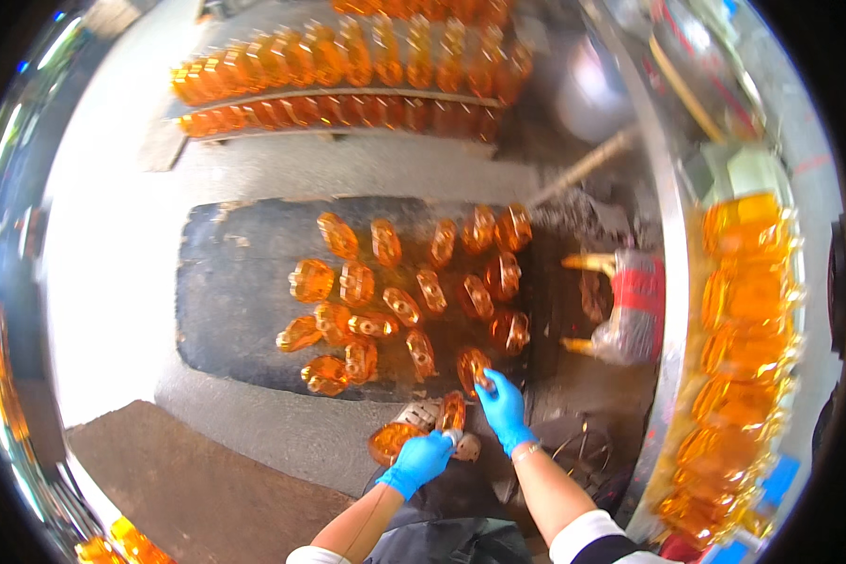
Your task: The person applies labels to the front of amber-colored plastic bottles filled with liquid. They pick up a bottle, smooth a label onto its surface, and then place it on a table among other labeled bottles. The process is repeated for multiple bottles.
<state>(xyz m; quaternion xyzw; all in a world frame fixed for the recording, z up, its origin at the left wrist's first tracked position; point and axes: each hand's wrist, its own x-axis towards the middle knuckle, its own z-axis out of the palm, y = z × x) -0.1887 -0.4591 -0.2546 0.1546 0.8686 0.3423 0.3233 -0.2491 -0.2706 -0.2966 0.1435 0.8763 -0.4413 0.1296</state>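
Observation:
My left hand (423, 458), in a blue glove, is closed on the neck end of an amber transparent bottle (452, 412) near my shoes. Another amber bottle (391, 442) lies just beyond that hand's wrist side. My right hand (500, 409), also blue-gloved, has its fingers around the top of an amber bottle (472, 368) at the near right edge of a dark board (233, 296). Several similar bottles stand or lean on the board, among them one at its far right corner (514, 227). What the bottles contain cannot be told.
Rows of amber bottles (352, 53) stand on a wooden pallet beyond the board. A small stool with wrapped padding (638, 307) is to the right. Past a metal edge (677, 282), more amber bottles (740, 296) form a row. A brown sheet (204, 486) lies at lower left.

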